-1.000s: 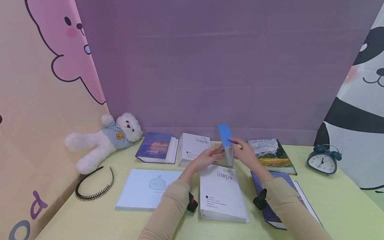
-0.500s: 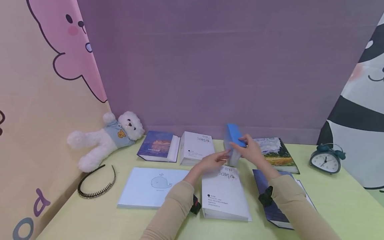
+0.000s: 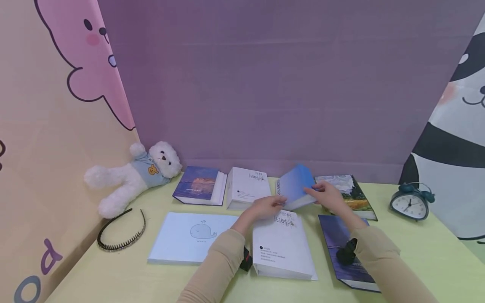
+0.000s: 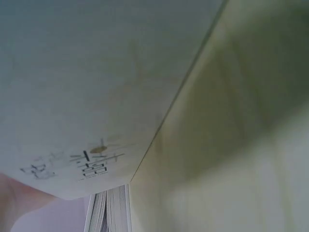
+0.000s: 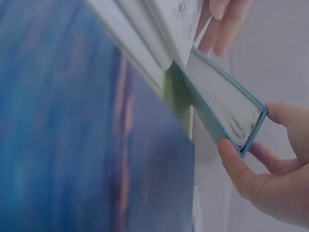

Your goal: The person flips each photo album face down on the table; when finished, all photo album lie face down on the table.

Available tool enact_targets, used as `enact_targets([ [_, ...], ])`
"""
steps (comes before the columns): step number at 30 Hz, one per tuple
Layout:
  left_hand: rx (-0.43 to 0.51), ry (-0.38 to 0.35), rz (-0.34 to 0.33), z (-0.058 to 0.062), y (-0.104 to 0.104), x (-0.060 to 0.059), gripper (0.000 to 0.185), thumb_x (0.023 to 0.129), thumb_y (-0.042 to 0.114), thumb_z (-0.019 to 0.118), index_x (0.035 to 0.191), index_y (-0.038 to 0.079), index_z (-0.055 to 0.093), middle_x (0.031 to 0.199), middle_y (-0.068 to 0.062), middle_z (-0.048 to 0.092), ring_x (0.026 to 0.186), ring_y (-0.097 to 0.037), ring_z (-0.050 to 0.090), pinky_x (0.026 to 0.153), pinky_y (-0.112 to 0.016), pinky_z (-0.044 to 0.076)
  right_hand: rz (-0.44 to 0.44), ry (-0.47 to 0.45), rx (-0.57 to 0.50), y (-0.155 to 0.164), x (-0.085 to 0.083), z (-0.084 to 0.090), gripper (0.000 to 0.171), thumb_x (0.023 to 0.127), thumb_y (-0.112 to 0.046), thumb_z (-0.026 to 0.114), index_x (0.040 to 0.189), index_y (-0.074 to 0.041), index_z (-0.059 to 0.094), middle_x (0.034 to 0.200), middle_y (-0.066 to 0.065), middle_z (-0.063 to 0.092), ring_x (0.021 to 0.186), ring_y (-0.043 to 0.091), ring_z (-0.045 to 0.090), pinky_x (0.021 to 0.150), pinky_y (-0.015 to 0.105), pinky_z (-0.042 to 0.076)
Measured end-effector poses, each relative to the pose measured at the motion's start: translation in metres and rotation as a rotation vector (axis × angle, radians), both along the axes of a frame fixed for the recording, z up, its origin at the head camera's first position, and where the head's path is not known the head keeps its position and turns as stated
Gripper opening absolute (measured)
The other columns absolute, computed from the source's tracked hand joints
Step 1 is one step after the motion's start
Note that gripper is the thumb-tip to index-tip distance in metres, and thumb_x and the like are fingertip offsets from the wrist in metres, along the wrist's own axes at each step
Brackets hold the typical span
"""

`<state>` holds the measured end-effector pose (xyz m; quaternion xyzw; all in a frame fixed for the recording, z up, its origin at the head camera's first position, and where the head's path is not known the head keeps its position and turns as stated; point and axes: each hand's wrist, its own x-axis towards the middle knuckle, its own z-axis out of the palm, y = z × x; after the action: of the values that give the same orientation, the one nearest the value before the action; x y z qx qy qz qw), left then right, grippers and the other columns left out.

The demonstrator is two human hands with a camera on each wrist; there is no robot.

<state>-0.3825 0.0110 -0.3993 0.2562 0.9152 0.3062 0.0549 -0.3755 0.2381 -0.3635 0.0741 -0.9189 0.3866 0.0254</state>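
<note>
Both hands tip a blue book [image 3: 295, 191] down over the far end of a white book [image 3: 282, 244] on the table [image 3: 417, 261], right hand [image 3: 329, 197] pinching its edge, left hand [image 3: 265, 207] steadying the lower edge, apparently mid-laydown, so a gentle lowering flat seems called for next.

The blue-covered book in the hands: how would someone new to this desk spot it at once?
On the yellow-green desk, look along the far row under the purple wall, between the small white book and the landscape-painting book. The blue-covered book is the only one off the desk, tilted, with the right hand gripping it and the left hand at its lower edge.
</note>
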Motion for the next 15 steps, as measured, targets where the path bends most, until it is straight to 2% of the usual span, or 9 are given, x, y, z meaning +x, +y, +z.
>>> enact_targets([
  [5,-0.049,0.021,0.043,-0.003,0.0,-0.002,0.037,0.1,0.029,0.043,0.136,0.025,0.051,0.137,0.007,0.053,0.131,-0.014,0.044,0.109,-0.031,0.034,-0.009,-0.027,0.043,0.008,-0.001,-0.003,0.065,0.092,-0.045,0.055,0.126,0.009,0.048,0.124,0.032,0.052,0.089,0.036,0.065,0.079,0.045,0.053],
  [10,-0.074,0.017,0.04,-0.004,-0.001,-0.003,0.037,0.1,0.031,0.042,0.136,0.027,0.051,0.134,0.008,0.055,0.13,-0.014,0.045,0.109,-0.032,0.034,-0.015,-0.026,0.064,0.014,-0.004,-0.008,0.055,0.092,-0.039,0.056,0.119,0.009,0.053,0.119,0.031,0.056,0.083,0.035,0.066,0.074,0.044,0.054],
  [15,-0.084,0.023,0.034,-0.004,-0.001,-0.001,0.037,0.1,0.03,0.042,0.135,0.027,0.052,0.134,0.008,0.056,0.129,-0.014,0.046,0.108,-0.032,0.035,-0.005,-0.081,0.081,0.019,-0.006,-0.014,0.059,0.094,-0.039,0.053,0.125,0.012,0.048,0.125,0.033,0.05,0.087,0.035,0.066,0.078,0.046,0.053],
])
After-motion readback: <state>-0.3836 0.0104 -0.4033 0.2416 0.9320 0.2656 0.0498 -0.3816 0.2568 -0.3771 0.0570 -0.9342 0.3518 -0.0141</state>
